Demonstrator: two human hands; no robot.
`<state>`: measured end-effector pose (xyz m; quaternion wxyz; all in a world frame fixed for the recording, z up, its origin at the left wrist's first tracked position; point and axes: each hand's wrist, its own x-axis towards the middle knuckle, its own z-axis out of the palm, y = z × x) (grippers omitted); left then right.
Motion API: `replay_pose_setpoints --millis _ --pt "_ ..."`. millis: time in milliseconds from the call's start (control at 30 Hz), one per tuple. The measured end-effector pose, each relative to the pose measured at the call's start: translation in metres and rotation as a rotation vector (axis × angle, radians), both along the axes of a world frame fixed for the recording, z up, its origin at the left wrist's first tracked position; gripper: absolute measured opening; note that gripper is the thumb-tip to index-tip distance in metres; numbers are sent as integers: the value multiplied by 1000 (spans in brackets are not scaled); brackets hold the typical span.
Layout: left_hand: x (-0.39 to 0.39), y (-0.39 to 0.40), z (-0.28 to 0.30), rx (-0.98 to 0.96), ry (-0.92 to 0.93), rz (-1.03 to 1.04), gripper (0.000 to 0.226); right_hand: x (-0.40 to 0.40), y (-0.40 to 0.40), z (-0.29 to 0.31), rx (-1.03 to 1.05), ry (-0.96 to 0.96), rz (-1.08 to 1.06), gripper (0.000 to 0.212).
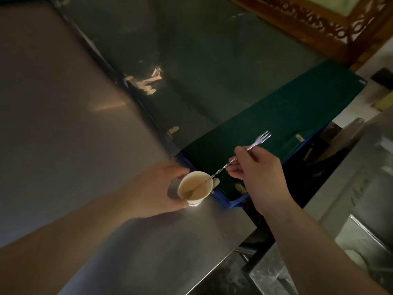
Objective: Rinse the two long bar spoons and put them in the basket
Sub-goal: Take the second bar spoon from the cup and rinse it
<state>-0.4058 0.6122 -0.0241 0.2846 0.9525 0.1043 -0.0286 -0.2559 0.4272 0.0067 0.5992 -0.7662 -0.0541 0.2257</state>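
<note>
Pinched in right hand (258, 177): twisted steel bar spoon (221, 169), bowl in pale paper cup (194, 188); left hand (157, 188) wraps cup, steadying, lower centre.

One head-worn camera looks steeply down, close over the dim grey steel counter (89, 128); far edges seem blurred.

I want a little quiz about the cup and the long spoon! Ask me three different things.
1. True or false: the left hand is touching the paper cup.
2. Which hand holds the long spoon? A) left B) right C) neither
3. Fill in: the spoon's upper end looks like a small ____.

Key: 1 true. 2 B. 3 fork; its bowl end sits down in the cup on the steel counter.
</note>
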Motion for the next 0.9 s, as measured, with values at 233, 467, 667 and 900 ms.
replay_pose_setpoints --millis 233,467,667,900 --pt "0 0 -3 -67 -7 -3 57 -6 -7 0 30 14 -71 22" --pt "3 1 -2 -76 33 5 57 -10 -20 7 107 67 -147 20" --pt "2 0 3 -83 77 13 60 -11 -35 11 146 96 -197 21" --pt "1 -6 16 -81 81 87 77 -10 -59 13 230 144 -269 25"
